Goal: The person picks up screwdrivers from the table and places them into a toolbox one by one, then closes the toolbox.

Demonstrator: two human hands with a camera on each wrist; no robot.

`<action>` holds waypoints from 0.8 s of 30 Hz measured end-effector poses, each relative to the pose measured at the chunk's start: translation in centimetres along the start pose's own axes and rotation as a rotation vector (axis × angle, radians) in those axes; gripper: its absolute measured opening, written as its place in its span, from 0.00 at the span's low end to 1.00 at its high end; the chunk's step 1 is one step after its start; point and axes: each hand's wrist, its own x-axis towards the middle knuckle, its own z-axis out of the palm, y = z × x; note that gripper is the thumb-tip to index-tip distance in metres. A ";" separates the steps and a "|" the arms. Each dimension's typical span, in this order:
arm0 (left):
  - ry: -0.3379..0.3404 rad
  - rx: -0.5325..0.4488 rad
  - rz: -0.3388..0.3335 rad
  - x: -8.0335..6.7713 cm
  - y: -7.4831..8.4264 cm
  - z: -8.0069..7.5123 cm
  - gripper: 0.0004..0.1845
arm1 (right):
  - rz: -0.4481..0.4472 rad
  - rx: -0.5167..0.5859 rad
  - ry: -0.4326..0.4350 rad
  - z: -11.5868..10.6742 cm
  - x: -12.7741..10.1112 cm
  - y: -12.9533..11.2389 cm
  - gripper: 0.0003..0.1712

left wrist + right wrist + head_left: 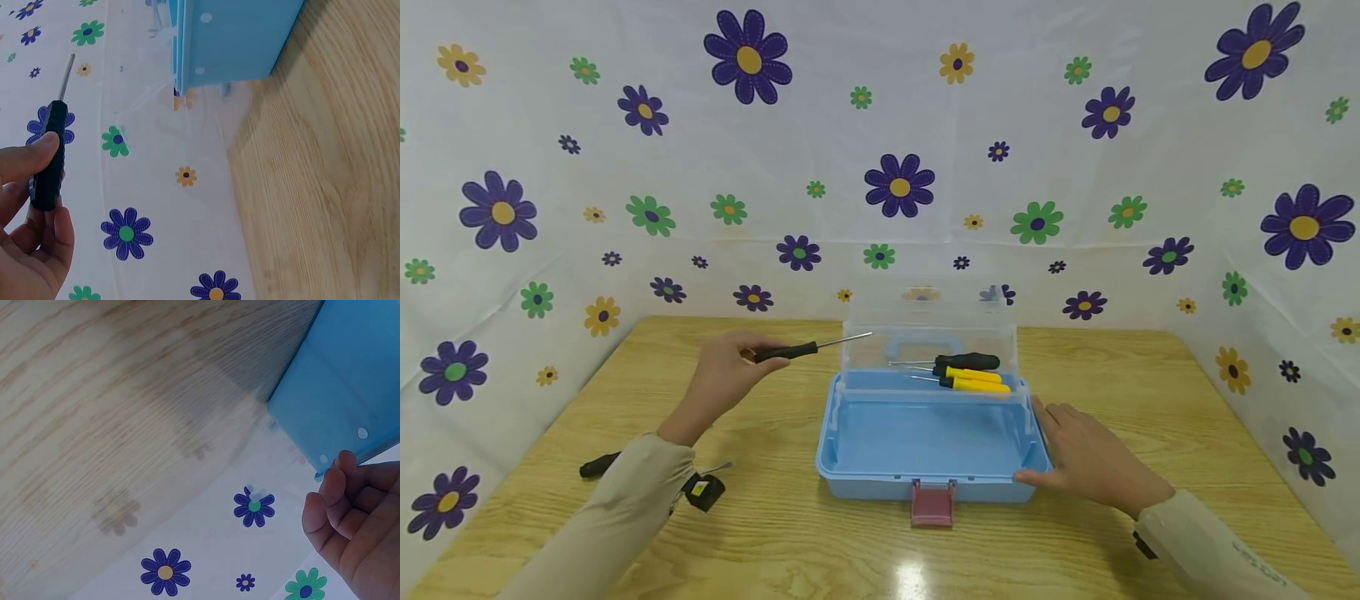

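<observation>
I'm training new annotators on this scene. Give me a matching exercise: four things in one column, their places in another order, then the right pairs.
Things
1. black-handled screwdriver
2. yellow-handled screwdrivers
3. red latch
4. right hand

Places
A. at the front edge of the blue toolbox
B. resting against the toolbox's right side
C. held in the left hand, above the table
D. lying in the clear tray at the back of the toolbox

Pairs: 1-C, 2-D, 3-A, 4-B

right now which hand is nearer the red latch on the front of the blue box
Right. The right hand rests against the blue box's right side, close to the red latch. The left hand is raised off to the box's left, holding a black screwdriver.
</observation>
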 end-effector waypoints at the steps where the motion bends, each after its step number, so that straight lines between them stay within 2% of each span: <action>1: -0.002 0.004 0.007 0.2 0.2 0.2 0.11 | 0.000 0.000 0.000 0.0 0.0 0.0 0.64; 7: -0.019 0.012 0.040 1.2 0.9 1.2 0.10 | -0.002 -0.003 0.003 0.0 0.0 0.0 0.64; 15: -0.064 -0.032 0.027 2.5 1.3 2.7 0.09 | -0.009 -0.017 0.003 0.0 0.2 0.0 0.64; 24: -0.101 -0.033 0.034 3.6 2.5 4.1 0.10 | -0.012 -0.018 0.005 0.0 0.1 0.1 0.65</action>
